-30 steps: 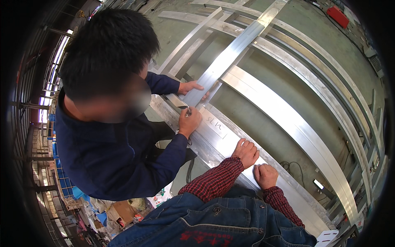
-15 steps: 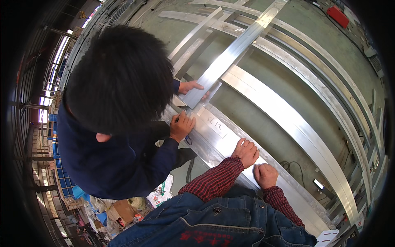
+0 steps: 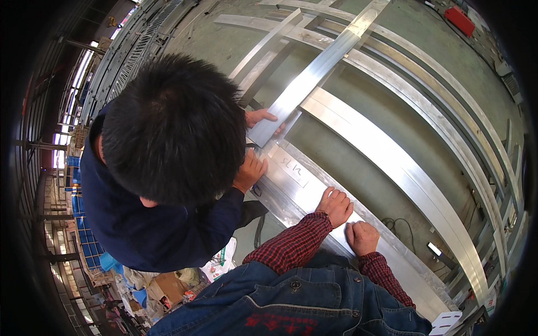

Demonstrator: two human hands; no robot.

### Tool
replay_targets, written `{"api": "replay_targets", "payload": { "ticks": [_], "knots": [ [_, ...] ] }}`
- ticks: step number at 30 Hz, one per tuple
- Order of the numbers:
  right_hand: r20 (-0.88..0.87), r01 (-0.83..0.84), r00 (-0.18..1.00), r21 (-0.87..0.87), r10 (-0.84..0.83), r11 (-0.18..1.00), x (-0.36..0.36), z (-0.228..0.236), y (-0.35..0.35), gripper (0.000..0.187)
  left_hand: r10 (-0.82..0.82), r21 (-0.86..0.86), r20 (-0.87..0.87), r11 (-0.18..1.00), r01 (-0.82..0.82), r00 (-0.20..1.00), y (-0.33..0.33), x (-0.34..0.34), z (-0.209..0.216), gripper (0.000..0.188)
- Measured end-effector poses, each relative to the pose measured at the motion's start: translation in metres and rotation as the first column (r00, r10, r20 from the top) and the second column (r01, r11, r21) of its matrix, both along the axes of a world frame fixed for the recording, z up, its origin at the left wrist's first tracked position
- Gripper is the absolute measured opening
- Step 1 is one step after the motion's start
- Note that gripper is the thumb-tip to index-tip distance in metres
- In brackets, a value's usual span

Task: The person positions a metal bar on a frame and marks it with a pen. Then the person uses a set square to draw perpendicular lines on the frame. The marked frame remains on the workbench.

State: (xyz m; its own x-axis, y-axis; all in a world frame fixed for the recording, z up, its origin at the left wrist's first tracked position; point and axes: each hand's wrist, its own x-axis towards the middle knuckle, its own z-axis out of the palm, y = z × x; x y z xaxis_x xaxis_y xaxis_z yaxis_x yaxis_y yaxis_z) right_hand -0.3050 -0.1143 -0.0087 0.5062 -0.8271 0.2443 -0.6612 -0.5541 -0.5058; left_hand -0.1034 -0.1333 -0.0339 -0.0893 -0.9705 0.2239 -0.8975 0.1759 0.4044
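Observation:
My left hand (image 3: 335,207) rests on a wide flat aluminium beam (image 3: 302,192), its fingers curled into a loose fist. Close beside it, my right hand (image 3: 362,238) is also closed in a fist on the same beam. Nothing shows in either hand. Handwritten dark marks lie on the beam, up and left of my left hand. At the beam's far end, a co-worker bends over it, one hand (image 3: 260,119) around the end of a long aluminium bar (image 3: 305,84) lying crosswise. The co-worker's other hand (image 3: 250,172) is closed at the beam's edge, partly hidden by the head.
Several long aluminium profiles (image 3: 403,168) run across supports to the right and beyond. A red box (image 3: 460,22) is on the floor at the far right. Black cable (image 3: 400,227) lies under the frame. At the lower left is a heap of cardboard and bags (image 3: 168,288).
The co-worker's head has moved down and toward the beam, now covering part of the near hand. My hands and the aluminium bar have stayed in place.

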Motion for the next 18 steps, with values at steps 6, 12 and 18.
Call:
{"api": "replay_targets", "payload": {
  "ticks": [6,12,18],
  "knots": [
    [0.001,-0.001,1.000,0.009,0.001,1.000,-0.0014,-0.0020,0.0011,0.030,0.001,-0.001,0.000,1.000,-0.001,1.000,0.0000,-0.0003,-0.0003,0.021],
    [0.038,0.001,0.999,0.004,-0.001,1.000,0.0009,-0.0007,-0.0013,0.035,-0.001,-0.029,-0.001,1.000,0.001,1.000,-0.0019,-0.0003,0.0011,0.023],
    [0.032,0.005,0.999,-0.005,-0.005,1.000,-0.0003,-0.0008,0.0006,0.034,-0.001,-0.026,0.005,1.000,0.001,1.000,-0.0002,-0.0005,-0.0001,0.022]
  ]
}}
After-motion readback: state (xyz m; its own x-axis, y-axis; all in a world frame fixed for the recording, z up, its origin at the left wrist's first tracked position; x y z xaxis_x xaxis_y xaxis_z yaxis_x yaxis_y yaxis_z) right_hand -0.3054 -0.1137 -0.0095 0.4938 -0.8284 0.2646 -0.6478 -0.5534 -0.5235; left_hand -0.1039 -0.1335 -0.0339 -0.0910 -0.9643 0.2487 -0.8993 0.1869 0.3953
